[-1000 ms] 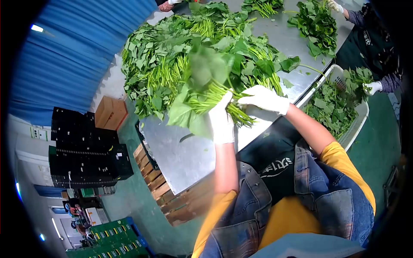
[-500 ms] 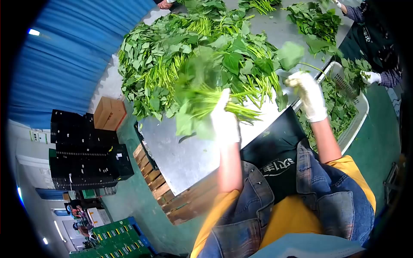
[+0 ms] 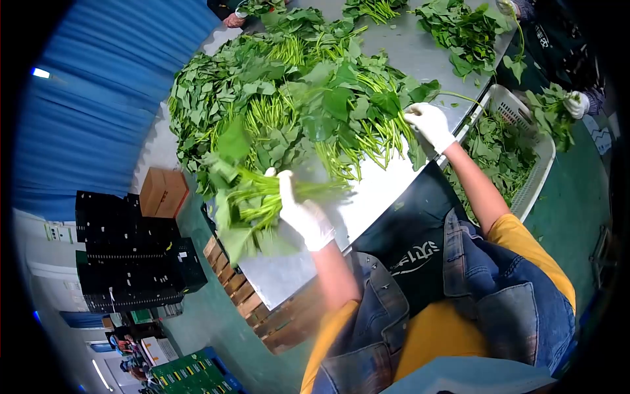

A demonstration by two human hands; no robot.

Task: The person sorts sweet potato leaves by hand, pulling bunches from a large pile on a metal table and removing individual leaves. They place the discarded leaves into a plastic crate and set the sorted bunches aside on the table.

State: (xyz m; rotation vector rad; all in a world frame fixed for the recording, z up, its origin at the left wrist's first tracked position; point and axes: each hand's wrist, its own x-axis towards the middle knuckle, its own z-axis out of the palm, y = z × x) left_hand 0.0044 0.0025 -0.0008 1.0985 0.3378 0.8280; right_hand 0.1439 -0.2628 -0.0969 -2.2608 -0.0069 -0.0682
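Note:
My left hand (image 3: 303,217), in a white glove, is closed around a bunch of leafy green stems (image 3: 252,197). The bunch lies sideways over the near left part of the metal table (image 3: 279,276), leaves to the left and blurred stem ends to the right. At the right edge of a large pile of leafy greens (image 3: 262,98), my gloved right hand (image 3: 432,126) has its fingers pinched together against the stems. What sits between those fingertips is too small to make out. A single leaf (image 3: 425,90) on a long stem sticks out just above this hand.
A white plastic basket (image 3: 548,167) of loose leaves stands right of the table. Beyond it, a co-worker's gloved hand (image 3: 576,105) holds greens. Another person's hand (image 3: 234,20) is at the far left edge. Black crates (image 3: 125,249) and a cardboard box (image 3: 163,192) stand left.
My left hand has carried the bunch left and toward me, away from the pile. My right hand has moved left to the stems at the pile's edge. The view has shifted slightly.

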